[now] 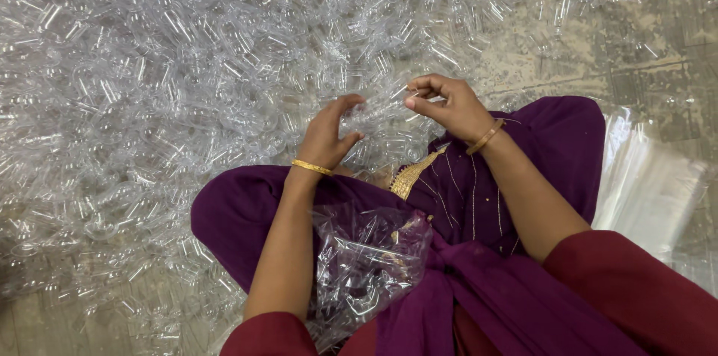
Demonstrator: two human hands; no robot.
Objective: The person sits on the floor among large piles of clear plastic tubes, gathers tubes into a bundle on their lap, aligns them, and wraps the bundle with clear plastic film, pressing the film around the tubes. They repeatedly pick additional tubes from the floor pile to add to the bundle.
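The person is sitting cross-legged on the floor, and both hands are working on one clear plastic piece point(381, 105) held up between them, just above the near edge of a wide heap of clear plastic pieces point(187, 64). The left hand point(329, 135) is cupping the piece's left end, fingers curled over the top and thumb underneath, half closed around it. The right hand point(449, 105) is pinching at the right end, thumb and forefinger drawn tightly together; whether they are nipping the piece itself or a small bit sticking out of it, I cannot tell through the glare. The piece is lying roughly crosswise between the two hands, its long axis running left to right and tipping slightly up toward the right hand. Both hands are touching it, so neither is nearer. A clear plastic bag point(366, 259) partly filled with similar pieces is resting in the purple-clad lap point(464, 199), well below the hands.
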